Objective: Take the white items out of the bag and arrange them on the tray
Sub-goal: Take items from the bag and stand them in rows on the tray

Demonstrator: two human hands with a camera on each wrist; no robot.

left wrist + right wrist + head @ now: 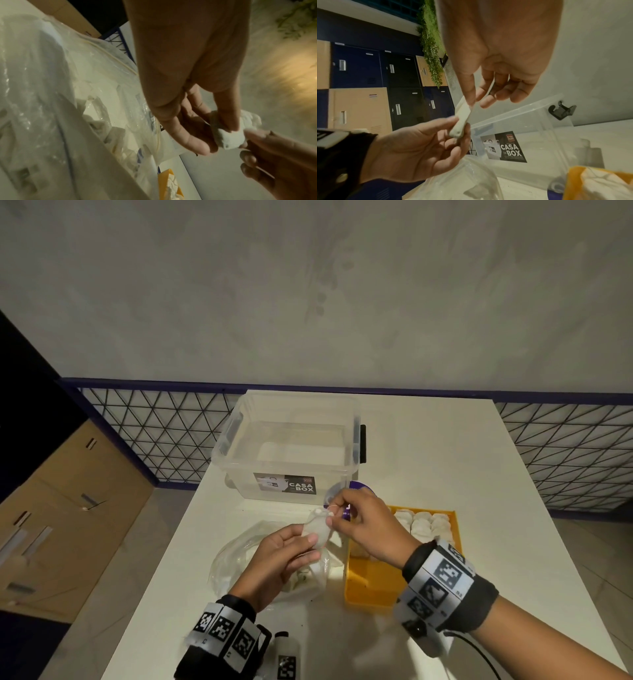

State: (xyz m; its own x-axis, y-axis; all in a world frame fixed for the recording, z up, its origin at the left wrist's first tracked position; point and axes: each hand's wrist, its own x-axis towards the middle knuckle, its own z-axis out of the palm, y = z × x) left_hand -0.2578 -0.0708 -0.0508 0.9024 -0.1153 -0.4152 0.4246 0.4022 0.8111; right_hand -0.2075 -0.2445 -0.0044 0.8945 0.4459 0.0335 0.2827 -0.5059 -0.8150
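A small white item is held in the air above the clear plastic bag. My left hand grips its lower part between thumb and fingers, and my right hand pinches its top end. The left wrist view shows the white item under my left thumb, and the right wrist view shows the same item as a flat strip between both hands. More white items lie inside the bag. Several white items sit in rows at the far end of the yellow tray.
A clear lidless storage box labelled CASA BOX stands behind the hands on the white table. A purple round thing peeks out beside it. Wire-mesh fencing lines the table's far side, lockers to the left.
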